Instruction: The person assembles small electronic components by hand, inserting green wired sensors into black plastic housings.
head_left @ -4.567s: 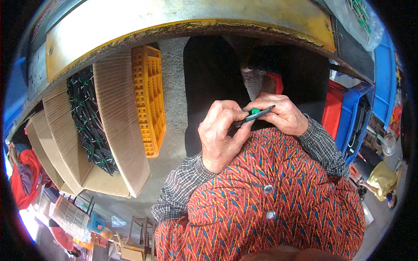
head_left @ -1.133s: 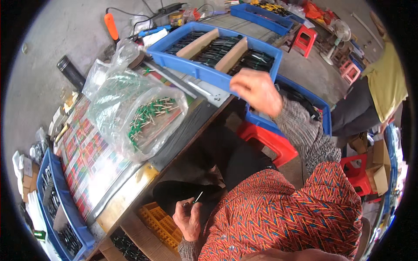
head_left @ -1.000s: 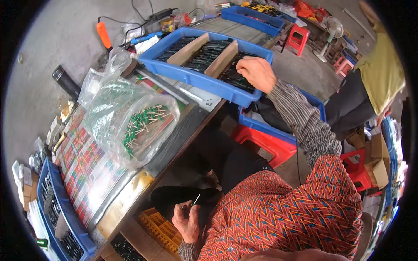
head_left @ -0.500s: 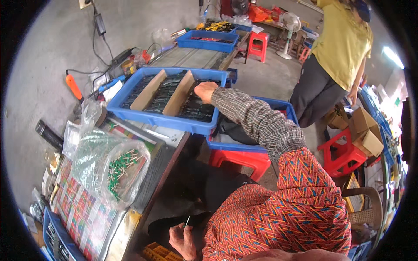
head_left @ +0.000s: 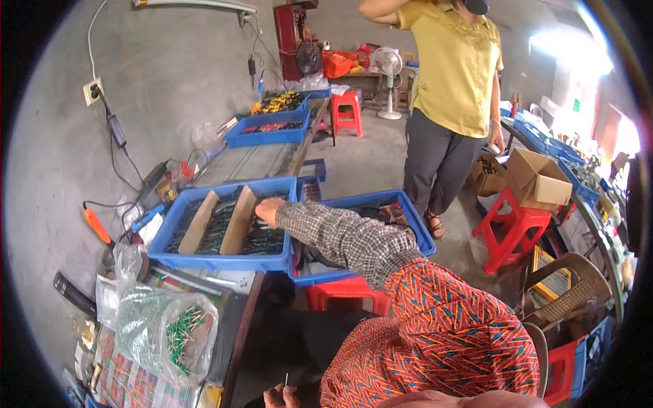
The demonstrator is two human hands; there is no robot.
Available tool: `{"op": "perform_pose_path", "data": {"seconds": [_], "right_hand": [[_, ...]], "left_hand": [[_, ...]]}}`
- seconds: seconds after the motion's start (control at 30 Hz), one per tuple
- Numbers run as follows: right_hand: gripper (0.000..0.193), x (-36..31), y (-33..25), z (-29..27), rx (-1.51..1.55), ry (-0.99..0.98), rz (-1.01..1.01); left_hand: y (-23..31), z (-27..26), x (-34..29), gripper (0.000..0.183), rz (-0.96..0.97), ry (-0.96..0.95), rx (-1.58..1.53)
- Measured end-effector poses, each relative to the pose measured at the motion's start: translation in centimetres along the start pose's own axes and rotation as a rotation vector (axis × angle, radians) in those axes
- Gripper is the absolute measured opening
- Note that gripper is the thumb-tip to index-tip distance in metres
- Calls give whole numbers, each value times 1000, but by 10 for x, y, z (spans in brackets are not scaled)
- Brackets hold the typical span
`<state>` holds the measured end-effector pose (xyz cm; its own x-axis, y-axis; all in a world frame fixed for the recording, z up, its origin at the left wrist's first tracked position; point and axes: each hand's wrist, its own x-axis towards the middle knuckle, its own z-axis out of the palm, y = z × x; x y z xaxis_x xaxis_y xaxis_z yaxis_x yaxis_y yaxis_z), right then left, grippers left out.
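At the lower edge my left hand (head_left: 280,397), partly cut off, pinches a thin pale rod (head_left: 286,379) that points upward. My right arm, in a checked sleeve cuff (head_left: 333,231), reaches across to a blue tray (head_left: 224,262). My right hand (head_left: 270,212) is over the tray's right compartment with its fingers curled downward; what they hold, if anything, is hidden. Two cardboard dividers (head_left: 238,221) split the tray, and dark slender pieces (head_left: 264,239) lie in its compartments. Nearer me, a clear plastic bag (head_left: 146,313) holds green pieces with thin pale shafts (head_left: 182,333).
Beside the tray, a second blue crate (head_left: 416,228) sits above a red stool (head_left: 347,296). Further along the bench are more blue trays (head_left: 269,136). A person in a yellow shirt (head_left: 452,75) stands beyond. Right: cardboard box (head_left: 537,180) on a red stool (head_left: 510,231).
My view has tilted up and turned right, so the bench sits further left. My right hand stays over the tray's right compartment. The person in yellow has raised one arm.
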<state>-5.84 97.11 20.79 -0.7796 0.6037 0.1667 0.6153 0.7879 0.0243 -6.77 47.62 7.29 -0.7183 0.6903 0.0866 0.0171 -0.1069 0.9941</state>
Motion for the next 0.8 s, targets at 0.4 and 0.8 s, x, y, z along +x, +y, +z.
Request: {"op": "perform_pose_path", "data": {"seconds": [0.4,0.8], "right_hand": [[7,-13,-10,-11,-52,155,-46],[13,-50,-39,-44,157,441,-93]], "left_hand": [[10,-4,5,6,-112,26,-10],[18,-9,2,3,118,-23,-7]]}}
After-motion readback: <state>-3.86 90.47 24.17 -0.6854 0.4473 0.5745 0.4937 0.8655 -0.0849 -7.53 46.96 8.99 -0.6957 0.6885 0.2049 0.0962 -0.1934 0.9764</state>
